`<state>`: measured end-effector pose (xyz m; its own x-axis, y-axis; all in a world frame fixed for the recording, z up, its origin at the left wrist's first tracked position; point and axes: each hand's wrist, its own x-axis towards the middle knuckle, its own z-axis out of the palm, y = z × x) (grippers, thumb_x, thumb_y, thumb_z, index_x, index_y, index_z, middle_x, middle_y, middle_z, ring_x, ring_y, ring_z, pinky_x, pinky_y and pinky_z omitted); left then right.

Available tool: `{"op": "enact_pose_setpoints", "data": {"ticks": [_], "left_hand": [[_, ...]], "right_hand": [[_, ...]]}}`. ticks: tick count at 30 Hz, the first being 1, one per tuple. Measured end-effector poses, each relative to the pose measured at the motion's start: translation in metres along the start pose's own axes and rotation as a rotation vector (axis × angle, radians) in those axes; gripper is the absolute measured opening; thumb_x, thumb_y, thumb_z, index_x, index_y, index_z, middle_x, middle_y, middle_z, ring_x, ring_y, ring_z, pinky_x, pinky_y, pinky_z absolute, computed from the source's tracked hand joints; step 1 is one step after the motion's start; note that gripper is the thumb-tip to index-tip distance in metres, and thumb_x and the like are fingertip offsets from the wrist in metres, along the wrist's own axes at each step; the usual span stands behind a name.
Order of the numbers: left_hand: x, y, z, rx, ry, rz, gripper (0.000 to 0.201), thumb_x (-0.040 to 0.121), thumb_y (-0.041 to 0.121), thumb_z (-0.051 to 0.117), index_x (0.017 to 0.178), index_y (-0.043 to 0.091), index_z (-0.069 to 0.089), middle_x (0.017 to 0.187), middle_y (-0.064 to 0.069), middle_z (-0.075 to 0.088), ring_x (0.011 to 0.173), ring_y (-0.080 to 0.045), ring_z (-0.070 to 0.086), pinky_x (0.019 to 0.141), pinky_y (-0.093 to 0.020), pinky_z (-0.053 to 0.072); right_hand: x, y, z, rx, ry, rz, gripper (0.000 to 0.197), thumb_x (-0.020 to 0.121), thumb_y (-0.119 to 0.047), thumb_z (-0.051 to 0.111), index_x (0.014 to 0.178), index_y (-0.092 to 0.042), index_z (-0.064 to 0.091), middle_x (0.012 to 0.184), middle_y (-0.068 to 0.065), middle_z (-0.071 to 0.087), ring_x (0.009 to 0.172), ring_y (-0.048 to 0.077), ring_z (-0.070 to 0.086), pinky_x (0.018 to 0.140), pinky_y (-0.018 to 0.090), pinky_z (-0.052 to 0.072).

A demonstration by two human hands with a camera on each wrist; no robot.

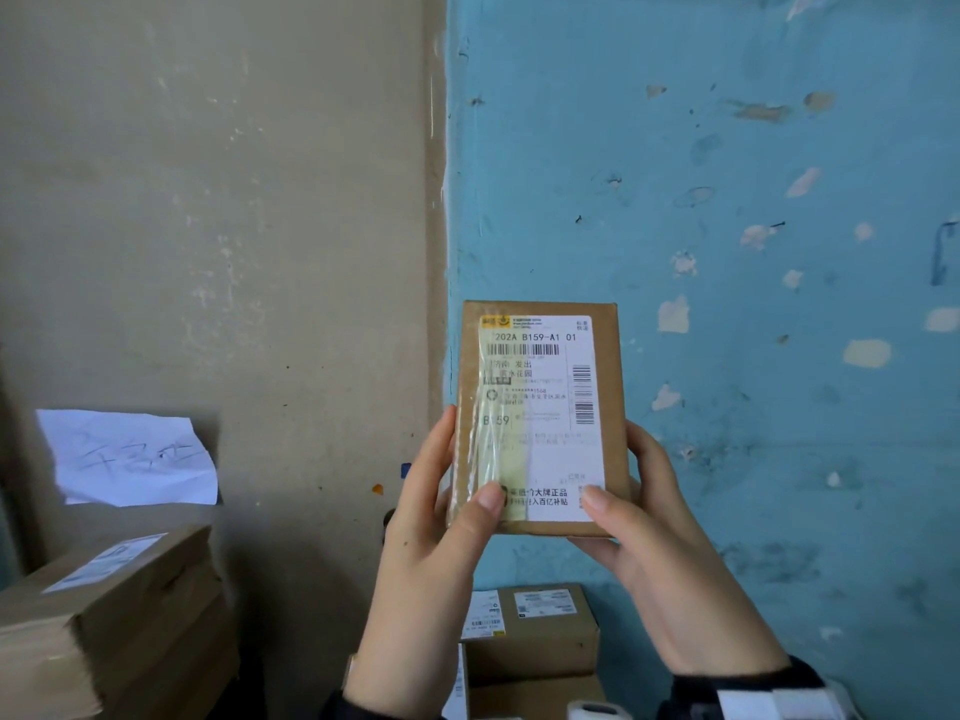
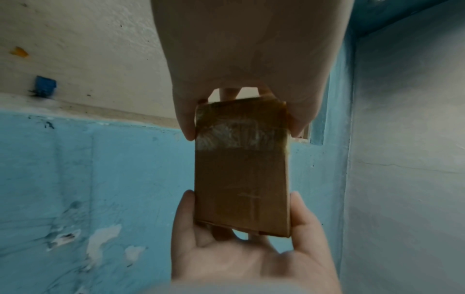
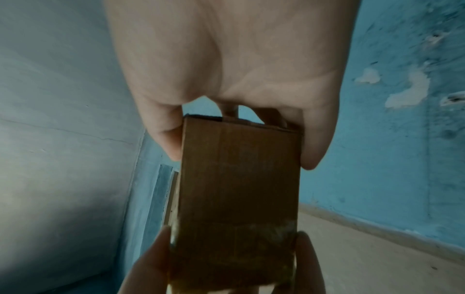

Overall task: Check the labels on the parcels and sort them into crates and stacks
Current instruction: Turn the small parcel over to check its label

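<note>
A small brown cardboard parcel [image 1: 540, 418] stands upright at chest height, its white shipping label [image 1: 540, 387] facing me, with barcodes and "B159" printed on it. My left hand [image 1: 462, 475] grips its lower left edge, thumb on the front and fingers behind. My right hand [image 1: 618, 470] grips the lower right edge the same way. The left wrist view shows the parcel's plain back [image 2: 241, 179] between my left hand [image 2: 241, 119] and right hand [image 2: 241, 206]. In the right wrist view the parcel [image 3: 239, 189] sits in my right hand [image 3: 241, 157].
A stack of larger cardboard boxes [image 1: 119, 605] stands at the lower left. More labelled boxes [image 1: 540, 631] sit on the floor below my hands. A handwritten white sheet [image 1: 130, 457] hangs on the beige wall. A peeling blue wall [image 1: 753, 252] fills the right.
</note>
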<state>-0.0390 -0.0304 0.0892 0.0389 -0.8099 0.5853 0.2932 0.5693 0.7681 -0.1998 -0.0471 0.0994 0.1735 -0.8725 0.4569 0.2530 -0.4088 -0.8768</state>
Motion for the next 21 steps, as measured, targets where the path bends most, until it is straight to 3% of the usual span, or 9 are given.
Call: {"op": "enact_pose_setpoints", "data": {"ticks": [2, 8, 12, 14, 16, 18, 21], "left_hand": [[-0.001, -0.002, 0.001, -0.009, 0.023, -0.002, 0.064, 0.070, 0.043, 0.068, 0.132, 0.042, 0.052, 0.129, 0.011, 0.064, 0.121, -0.014, 0.061, 0.086, -0.029, 0.057], [0.001, -0.004, -0.001, 0.008, 0.031, -0.021, 0.064, 0.066, 0.046, 0.068, 0.129, 0.043, 0.053, 0.128, 0.010, 0.065, 0.119, -0.015, 0.062, 0.081, -0.027, 0.058], [0.002, -0.004, -0.001, 0.070, 0.022, -0.037, 0.060, 0.074, 0.044, 0.069, 0.131, 0.044, 0.049, 0.128, 0.015, 0.064, 0.120, -0.010, 0.061, 0.087, -0.026, 0.057], [0.002, -0.007, -0.001, 0.170, 0.036, -0.034, 0.052, 0.083, 0.047, 0.064, 0.132, 0.046, 0.046, 0.127, 0.019, 0.063, 0.120, -0.005, 0.060, 0.093, -0.024, 0.055], [0.003, -0.009, -0.002, 0.276, 0.057, -0.055, 0.044, 0.084, 0.058, 0.056, 0.126, 0.048, 0.045, 0.123, 0.020, 0.064, 0.115, -0.001, 0.061, 0.086, -0.022, 0.057], [0.003, -0.010, -0.003, 0.334, 0.079, -0.082, 0.045, 0.074, 0.053, 0.051, 0.119, 0.048, 0.045, 0.116, 0.021, 0.064, 0.105, 0.008, 0.062, 0.073, -0.016, 0.057], [0.004, -0.012, -0.004, 0.386, 0.116, -0.086, 0.037, 0.085, 0.039, 0.050, 0.121, 0.044, 0.043, 0.113, 0.019, 0.062, 0.097, 0.014, 0.061, 0.063, -0.011, 0.053]], "right_hand": [[-0.001, 0.001, -0.001, -0.013, 0.017, -0.004, 0.058, 0.074, -0.024, 0.063, 0.126, -0.039, 0.045, 0.118, -0.002, 0.070, 0.108, 0.018, 0.068, 0.090, 0.030, 0.057], [-0.002, 0.004, -0.002, -0.018, 0.024, -0.011, 0.066, 0.065, -0.031, 0.072, 0.125, -0.040, 0.046, 0.116, -0.003, 0.071, 0.106, 0.017, 0.069, 0.088, 0.025, 0.056], [-0.002, 0.004, 0.000, -0.029, 0.024, -0.006, 0.077, 0.055, -0.054, 0.074, 0.126, -0.043, 0.045, 0.115, -0.009, 0.070, 0.106, 0.011, 0.068, 0.084, 0.027, 0.058], [-0.001, 0.003, 0.001, -0.050, 0.050, -0.007, 0.093, 0.046, -0.076, 0.075, 0.128, -0.045, 0.044, 0.112, -0.016, 0.070, 0.105, 0.004, 0.067, 0.082, 0.026, 0.057], [-0.001, 0.005, 0.001, -0.059, 0.092, -0.011, 0.104, 0.038, -0.090, 0.066, 0.128, -0.046, 0.043, 0.112, -0.019, 0.069, 0.104, 0.002, 0.066, 0.077, 0.021, 0.057], [-0.001, 0.007, 0.001, -0.050, 0.136, -0.015, 0.104, 0.035, -0.091, 0.066, 0.127, -0.048, 0.046, 0.112, -0.016, 0.070, 0.104, 0.003, 0.067, 0.073, 0.019, 0.057], [0.000, 0.013, -0.001, -0.013, 0.220, -0.005, 0.112, 0.027, -0.086, 0.074, 0.128, -0.046, 0.047, 0.115, -0.011, 0.069, 0.106, 0.006, 0.067, 0.079, 0.025, 0.057]]}}
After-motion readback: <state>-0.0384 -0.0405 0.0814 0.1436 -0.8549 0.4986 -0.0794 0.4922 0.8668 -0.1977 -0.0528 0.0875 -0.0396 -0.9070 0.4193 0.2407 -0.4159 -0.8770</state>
